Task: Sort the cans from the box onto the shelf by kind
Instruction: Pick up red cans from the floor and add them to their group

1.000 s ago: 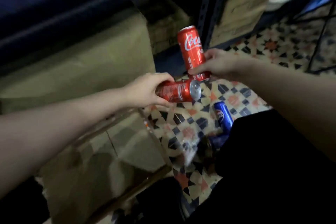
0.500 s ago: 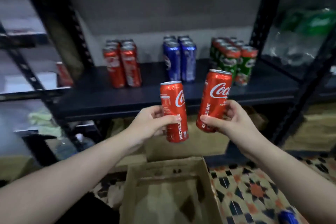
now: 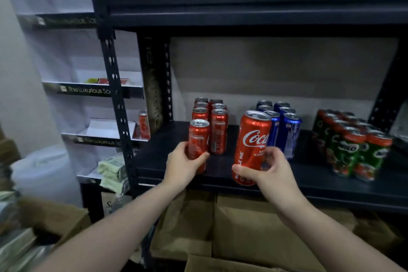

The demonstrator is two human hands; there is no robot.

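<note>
2 red cola cans upright at the shelf front, 1 in each hand, level with the red group.

The left can (image 3: 198,141) stands upright in the left hand (image 3: 183,165), fingers curled round its lower half, touching the front of the red cans (image 3: 210,115); it seems down on the shelf (image 3: 331,185). The right can (image 3: 251,148), also upright, is gripped low by the right hand (image 3: 268,172) just in front of the blue cans (image 3: 284,126), so its slot lies to the left. Its base is hidden; the box (image 3: 242,265) is cut off below.
</note>
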